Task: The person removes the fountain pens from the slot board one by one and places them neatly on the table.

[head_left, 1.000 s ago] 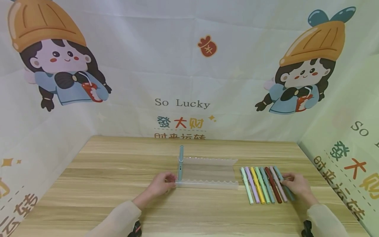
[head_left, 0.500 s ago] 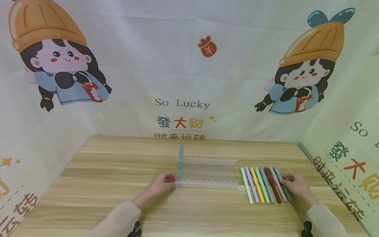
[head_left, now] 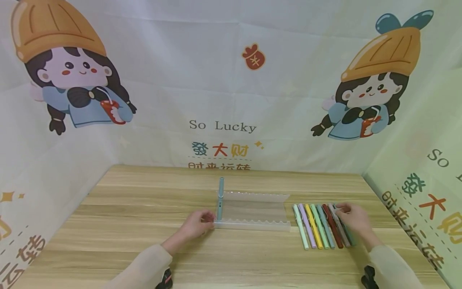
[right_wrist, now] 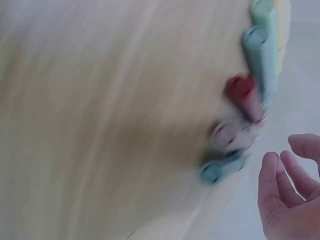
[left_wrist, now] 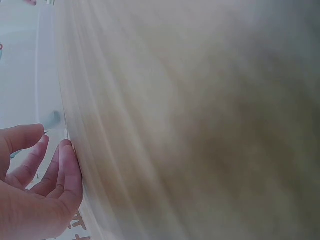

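In the head view a clear plastic pen rack (head_left: 252,225) with scalloped edges lies mid-table. One blue-grey pen (head_left: 220,200) spans its leftmost notches. My left hand (head_left: 199,224) holds the rack's left end, thumb and fingers around the corner; the left wrist view shows its fingertips at the clear edge. My right hand (head_left: 355,220) is over the right end of a row of pens, with thumb and fingers apart in the right wrist view. Nearest it are a dark teal pen (right_wrist: 220,169) and a mauve pen (right_wrist: 225,136), then a dark red pen (head_left: 333,226).
To the left in the row lie a mint pen (head_left: 301,228), a lilac pen (head_left: 307,228), a yellow pen (head_left: 314,228) and others, side by side. A printed cloth (head_left: 281,120) hangs behind and beside the wooden table (head_left: 119,208).
The rightmost teal pen has shifted left, closer to the mauve pen. My right hand has since moved left and farther back over the pens. My left hand and the rack have stayed put.
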Available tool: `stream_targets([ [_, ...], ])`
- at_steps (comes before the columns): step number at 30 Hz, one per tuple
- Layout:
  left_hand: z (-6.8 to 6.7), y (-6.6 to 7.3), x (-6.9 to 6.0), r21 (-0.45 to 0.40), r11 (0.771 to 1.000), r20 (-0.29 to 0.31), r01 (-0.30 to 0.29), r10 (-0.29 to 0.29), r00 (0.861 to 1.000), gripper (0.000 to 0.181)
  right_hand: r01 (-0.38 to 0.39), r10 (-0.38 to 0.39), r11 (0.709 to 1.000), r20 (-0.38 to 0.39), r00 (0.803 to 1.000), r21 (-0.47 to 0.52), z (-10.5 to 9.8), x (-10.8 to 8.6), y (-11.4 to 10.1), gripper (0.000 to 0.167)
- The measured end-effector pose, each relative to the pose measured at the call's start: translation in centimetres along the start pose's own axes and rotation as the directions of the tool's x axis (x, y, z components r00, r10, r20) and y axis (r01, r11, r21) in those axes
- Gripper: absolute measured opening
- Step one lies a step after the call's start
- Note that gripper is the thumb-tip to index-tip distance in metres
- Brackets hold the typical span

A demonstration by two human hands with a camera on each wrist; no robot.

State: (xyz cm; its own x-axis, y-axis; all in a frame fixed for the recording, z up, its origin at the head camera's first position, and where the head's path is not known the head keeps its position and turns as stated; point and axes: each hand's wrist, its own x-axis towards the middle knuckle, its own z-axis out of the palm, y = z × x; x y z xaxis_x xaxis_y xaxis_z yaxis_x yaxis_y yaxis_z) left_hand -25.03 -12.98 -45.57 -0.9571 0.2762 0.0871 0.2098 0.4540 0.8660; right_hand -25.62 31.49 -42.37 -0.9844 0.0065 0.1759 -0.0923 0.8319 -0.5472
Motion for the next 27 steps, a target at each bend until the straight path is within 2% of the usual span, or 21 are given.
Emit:
stream_targets([
  [8,0.1,-0.2,0.1,0.006,1.000,-0.001,0.006,-0.006,1.000,0.013,0.023,-0.021,0.988,-0.018,1.000,0.154,1.9,1.1,-2.9,0.027],
  [13,0.0,-0.2,0.1,0.007,1.000,-0.002,-0.001,0.001,1.000,0.013,0.056,-0.060,0.969,0.009,0.998,0.240,2.6,1.9,-5.1,0.028],
  [23,0.0,0.1,0.0,0.002,1.000,-0.006,0.003,-0.003,1.000,0.014,0.086,-0.100,0.949,0.032,0.994,0.305,3.8,3.9,-9.9,0.026],
  [27,0.0,0.0,0.1,-0.001,1.000,-0.006,0.002,-0.002,1.000,0.013,0.113,-0.134,0.925,0.032,0.990,0.363,4.6,4.8,-11.5,0.025],
])
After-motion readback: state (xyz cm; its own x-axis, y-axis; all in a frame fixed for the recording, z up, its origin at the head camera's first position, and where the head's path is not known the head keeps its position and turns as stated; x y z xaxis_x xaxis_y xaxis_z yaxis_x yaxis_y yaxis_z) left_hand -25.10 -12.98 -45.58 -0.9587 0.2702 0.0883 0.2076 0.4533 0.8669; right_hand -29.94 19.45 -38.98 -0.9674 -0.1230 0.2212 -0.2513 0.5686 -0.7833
